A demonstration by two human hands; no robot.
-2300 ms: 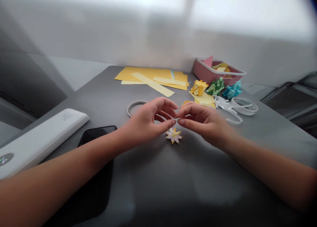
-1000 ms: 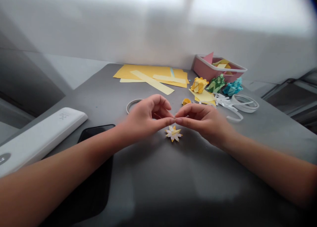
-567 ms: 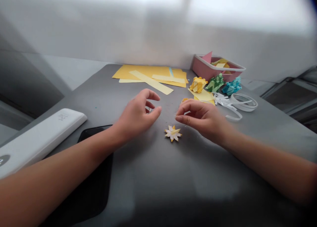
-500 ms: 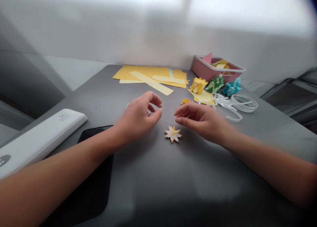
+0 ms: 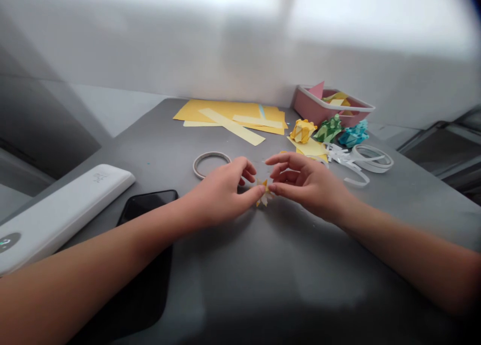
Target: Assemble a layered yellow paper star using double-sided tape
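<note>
A small folded paper star (image 5: 264,193), white with yellow points, is lifted just off the grey table (image 5: 263,265) between my two hands. My left hand (image 5: 221,192) pinches its left side with thumb and fingertips. My right hand (image 5: 304,182) holds its right side, its other fingers spread above. Part of the star is hidden behind the fingertips.
A tape ring (image 5: 209,163) lies behind my left hand. Yellow paper sheets and strips (image 5: 233,119) lie at the back. A pink tray (image 5: 330,109), yellow, green and blue folded shapes (image 5: 326,129), and white strips (image 5: 361,162) sit right. A black phone (image 5: 145,204) and a white device (image 5: 60,214) lie left.
My hands parted from a fingertip pinch, then came back together and picked the paper star up from the table.
</note>
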